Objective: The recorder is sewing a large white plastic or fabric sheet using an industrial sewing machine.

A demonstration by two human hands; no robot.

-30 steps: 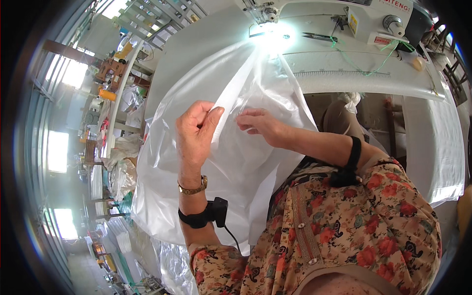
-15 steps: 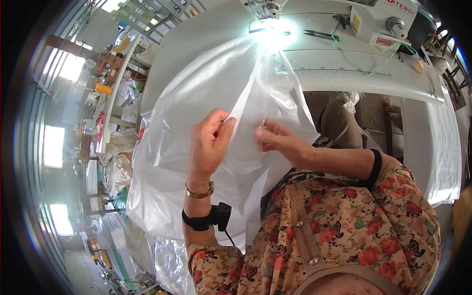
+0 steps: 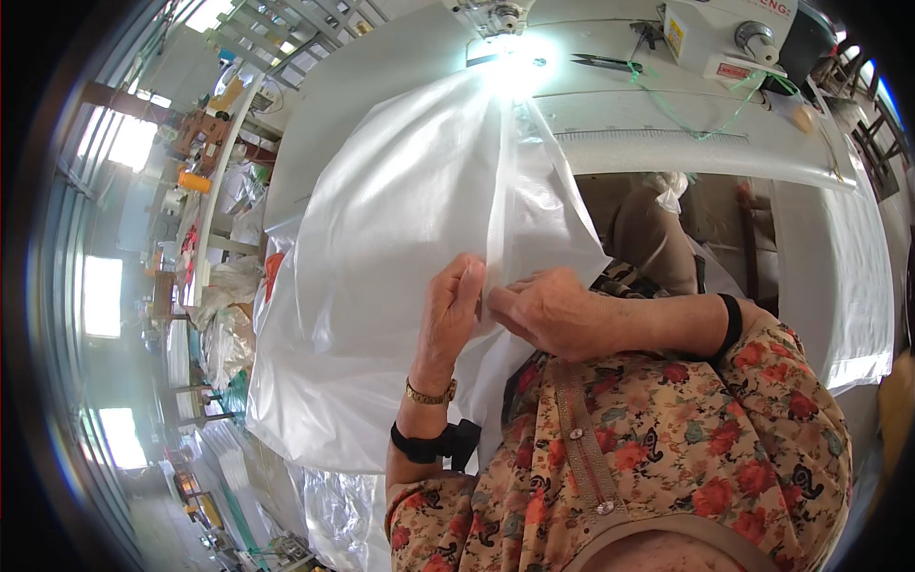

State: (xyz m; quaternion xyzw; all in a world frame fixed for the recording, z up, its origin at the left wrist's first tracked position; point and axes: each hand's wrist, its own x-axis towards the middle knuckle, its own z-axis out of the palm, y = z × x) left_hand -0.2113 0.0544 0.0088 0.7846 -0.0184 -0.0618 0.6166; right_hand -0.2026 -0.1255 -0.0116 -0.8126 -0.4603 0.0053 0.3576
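Observation:
A large sheet of thin white translucent fabric [image 3: 381,248] runs from the sewing machine [image 3: 724,38] down over the table edge into my lap. My left hand [image 3: 450,310] pinches a fold of the fabric at its near edge, fingers pointing up. My right hand [image 3: 548,310] grips the same fold just to the right, its fingertips touching my left hand. The fabric stretches taut between my hands and the brightly lit needle area [image 3: 505,52]. A black band and a gold bracelet sit on my left wrist, a black band on my right.
The white sewing table [image 3: 667,143] curves across the top, with scissors [image 3: 605,62] and green thread [image 3: 705,119] on it. More white fabric [image 3: 858,286] hangs at the right. Piles of white material and workshop clutter [image 3: 219,305] fill the floor at the left.
Both hands have come down toward my body and closed together on the fold. The fabric now lies pulled straighter from the needle to my hands.

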